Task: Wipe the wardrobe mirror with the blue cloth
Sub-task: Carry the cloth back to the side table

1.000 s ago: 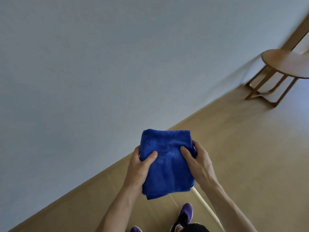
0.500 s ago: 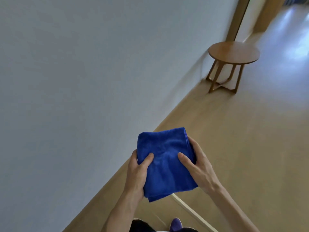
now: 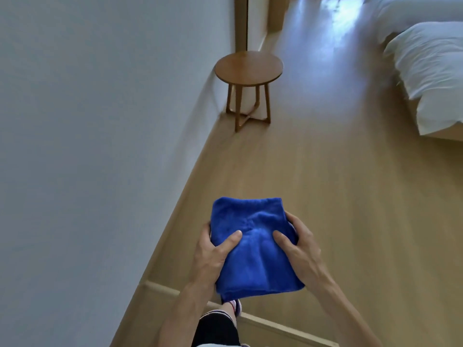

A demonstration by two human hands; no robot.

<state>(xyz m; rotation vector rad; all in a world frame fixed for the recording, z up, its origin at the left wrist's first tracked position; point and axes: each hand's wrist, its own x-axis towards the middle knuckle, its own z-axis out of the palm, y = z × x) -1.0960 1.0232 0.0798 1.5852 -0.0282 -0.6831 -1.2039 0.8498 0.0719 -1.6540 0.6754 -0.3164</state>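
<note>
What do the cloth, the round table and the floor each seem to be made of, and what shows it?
The cloth: plush fabric, perhaps microfibre; fuzzy nap, soft folds.
The round table: wood or veneer, smooth satin finish; warm brown, faint grain.
The floor: pale wood or laminate planks; faint seam lines, bright glare.

The cloth (image 3: 253, 246) is near, in the middle, held between the left hand (image 3: 208, 256) at its left edge and the right hand (image 3: 300, 249) at its right edge. The wall (image 3: 87, 121) fills the left side. Far along the wall, a round table (image 3: 249, 67) stands on the floor (image 3: 325, 171). The bed (image 3: 431, 71) is at the far right.
</note>
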